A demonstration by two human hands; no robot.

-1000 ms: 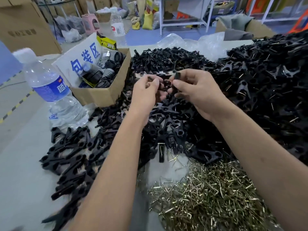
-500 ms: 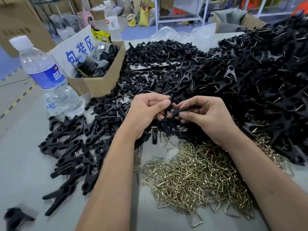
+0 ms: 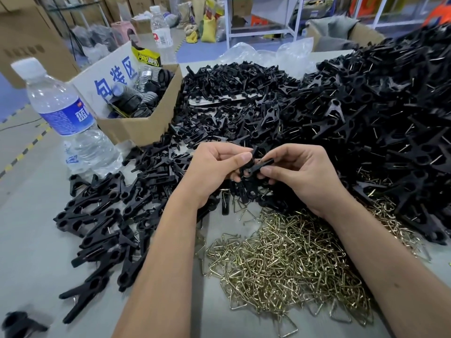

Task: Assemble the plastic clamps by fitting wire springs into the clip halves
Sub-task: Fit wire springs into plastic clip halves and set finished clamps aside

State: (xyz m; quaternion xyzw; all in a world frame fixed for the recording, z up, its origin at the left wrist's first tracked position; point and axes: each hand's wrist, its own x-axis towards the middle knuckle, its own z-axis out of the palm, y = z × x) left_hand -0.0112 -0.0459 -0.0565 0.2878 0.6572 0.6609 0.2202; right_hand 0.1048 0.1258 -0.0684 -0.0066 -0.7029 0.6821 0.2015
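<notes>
Head view, looking down over a grey table (image 3: 29, 240). Left hand (image 3: 214, 172) raised over the middle of the table, thumb and curled fingers pinching one end of a black plastic clip (image 3: 253, 165). Right hand (image 3: 300, 174) opposite, fingertips pinching the other end of the same clip, thumb on its underside. Clip held clear of the table, between the two hands, just above the near edge of the black heap; whether a wire sits in it, not clear.

Below the hands, a spread of brass-coloured wire springs (image 3: 280, 259), bent into triangles, lying between the two forearms and running under the right one. Behind and to the right, a tall heap of black clip parts (image 3: 366, 106), many with a glint of wire. To the left, a looser scatter of black clamps (image 3: 97, 215) lying flat on the table, one stray blurred piece (image 3: 19, 323) near the bottom left corner.

At the left edge, an upright water bottle (image 3: 61, 113) with a blue label, just beside an open cardboard box (image 3: 141, 128) full of dark rolls, a white sign with blue characters leaning in it. Behind the heap, crumpled clear plastic bag (image 3: 268, 54). Farther back, a second water bottle (image 3: 161, 32).
</notes>
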